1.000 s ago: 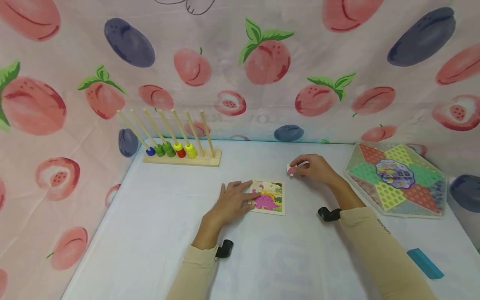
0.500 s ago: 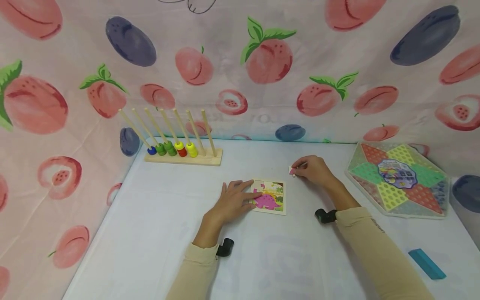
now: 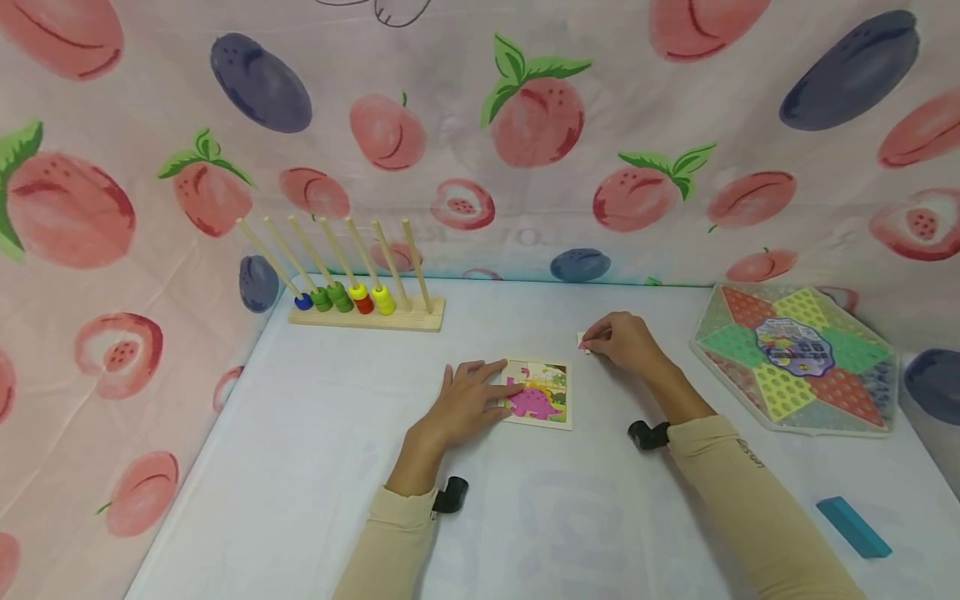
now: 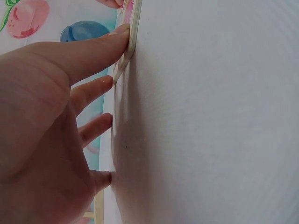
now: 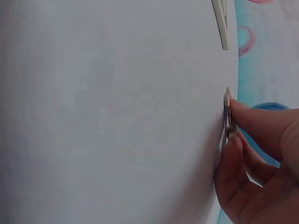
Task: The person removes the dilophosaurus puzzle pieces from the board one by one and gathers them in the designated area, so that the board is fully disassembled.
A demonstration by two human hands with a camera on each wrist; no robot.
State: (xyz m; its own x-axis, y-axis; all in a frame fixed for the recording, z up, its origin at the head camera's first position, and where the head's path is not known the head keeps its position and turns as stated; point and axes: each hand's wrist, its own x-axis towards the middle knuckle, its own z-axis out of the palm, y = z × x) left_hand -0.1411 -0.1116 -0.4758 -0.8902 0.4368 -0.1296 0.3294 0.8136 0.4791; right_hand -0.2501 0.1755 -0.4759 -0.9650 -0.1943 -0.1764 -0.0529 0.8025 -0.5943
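Note:
In the head view a small square jigsaw puzzle (image 3: 534, 406) with a pink dinosaur lies flat in its pale wooden frame. My left hand (image 3: 465, 404) rests at its left side, fingers spread, thumb and fingertips on the frame's edge. In the left wrist view the thumb of that left hand (image 4: 42, 112) touches the frame (image 4: 136, 28). Right of and beyond the puzzle, my right hand (image 3: 628, 340) pinches a small pink-and-white puzzle piece (image 3: 581, 340) close to the tabletop. The right wrist view shows the piece (image 5: 227, 100) edge-on between thumb and fingertips, its face mostly hidden.
A wooden bead rack (image 3: 367, 318) with upright pegs and coloured rings stands at the back left. At the right lies a hexagonal board game box (image 3: 795, 354). A blue block (image 3: 853, 527) sits near the right forearm. Fruit-patterned cloth (image 3: 465, 125) hangs behind the white table.
The right hand has turned slightly around the puzzle piece, and less of the piece shows past its fingers. The left hand stays on the puzzle frame.

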